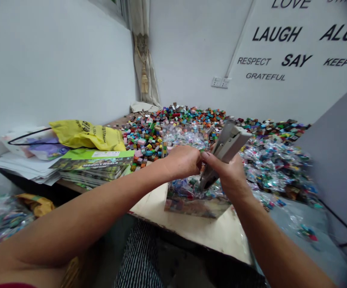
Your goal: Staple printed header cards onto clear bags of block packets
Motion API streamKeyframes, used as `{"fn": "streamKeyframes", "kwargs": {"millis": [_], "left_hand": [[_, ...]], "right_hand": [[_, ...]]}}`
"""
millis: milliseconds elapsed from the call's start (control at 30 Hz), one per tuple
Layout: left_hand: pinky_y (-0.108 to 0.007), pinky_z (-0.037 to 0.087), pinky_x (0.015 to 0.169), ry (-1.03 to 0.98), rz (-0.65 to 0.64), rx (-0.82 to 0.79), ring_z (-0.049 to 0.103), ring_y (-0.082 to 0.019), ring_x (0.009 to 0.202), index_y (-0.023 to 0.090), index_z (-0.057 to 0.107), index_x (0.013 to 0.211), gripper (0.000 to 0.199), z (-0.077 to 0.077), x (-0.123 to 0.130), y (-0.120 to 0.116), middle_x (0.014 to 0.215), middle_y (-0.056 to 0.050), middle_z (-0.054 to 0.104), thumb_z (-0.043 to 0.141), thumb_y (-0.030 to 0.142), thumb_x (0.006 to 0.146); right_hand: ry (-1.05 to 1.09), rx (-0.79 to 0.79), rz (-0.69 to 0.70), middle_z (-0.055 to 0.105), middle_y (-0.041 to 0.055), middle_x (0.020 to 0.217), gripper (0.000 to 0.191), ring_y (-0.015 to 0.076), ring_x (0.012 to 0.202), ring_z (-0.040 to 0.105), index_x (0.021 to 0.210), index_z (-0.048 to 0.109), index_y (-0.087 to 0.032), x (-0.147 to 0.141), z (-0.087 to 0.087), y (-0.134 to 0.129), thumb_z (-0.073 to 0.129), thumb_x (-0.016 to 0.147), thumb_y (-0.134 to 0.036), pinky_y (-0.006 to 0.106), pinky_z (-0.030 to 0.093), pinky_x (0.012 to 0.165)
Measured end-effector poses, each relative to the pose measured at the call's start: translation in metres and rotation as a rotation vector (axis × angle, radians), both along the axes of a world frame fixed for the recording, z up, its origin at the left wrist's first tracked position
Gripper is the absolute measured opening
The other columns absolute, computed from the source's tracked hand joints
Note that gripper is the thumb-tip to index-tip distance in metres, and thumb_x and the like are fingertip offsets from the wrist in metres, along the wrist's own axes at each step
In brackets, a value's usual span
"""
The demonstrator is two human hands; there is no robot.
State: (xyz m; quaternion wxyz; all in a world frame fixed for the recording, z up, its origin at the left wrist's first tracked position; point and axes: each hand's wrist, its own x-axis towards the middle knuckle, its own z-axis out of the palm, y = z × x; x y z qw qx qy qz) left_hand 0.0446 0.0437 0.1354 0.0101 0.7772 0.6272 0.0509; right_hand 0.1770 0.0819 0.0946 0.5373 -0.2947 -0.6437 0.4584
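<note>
One grey stapler gripped in right-hand fingers

You get even, bright, flat light here, with no lamp or window showing as its source. The plastic bags throw small white glints, and the shadow falls deepest under the table. Your wide lens bends the left wall, the top right corner darkens, and the far right edge softens into blur.
</note>
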Motion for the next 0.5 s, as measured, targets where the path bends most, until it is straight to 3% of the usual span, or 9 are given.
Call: {"fn": "streamKeyframes", "kwargs": {"millis": [367,500], "left_hand": [[-0.030,0.044,0.063,0.020,-0.002,0.080,0.067,-0.023,0.076,0.021,0.075,0.086,0.021,-0.007,-0.001,-0.003,0.076,-0.007,0.072,0.055,0.023,0.082],[-0.030,0.043,0.063,0.042,0.019,0.106,0.066,-0.023,0.078,0.023,0.075,0.091,0.024,-0.010,-0.002,-0.002,0.082,-0.008,0.074,0.052,0.024,0.084]], "right_hand": [[-0.018,-0.029,-0.032,0.048,-0.0045,0.063,0.040,0.0120,0.057,0.046,0.074,0.050,-0.021,-0.010,-0.003,0.016,0.077,0.062,-0.047,0.027,0.040,0.055],[0.158,0.065,0.095,0.057,-0.0004,0.084,0.040,0.0166,0.078,0.057,0.094,0.057,-0.023,0.009,0.023,0.003,0.079,0.065,-0.036,0.032,0.048,0.073]]}}
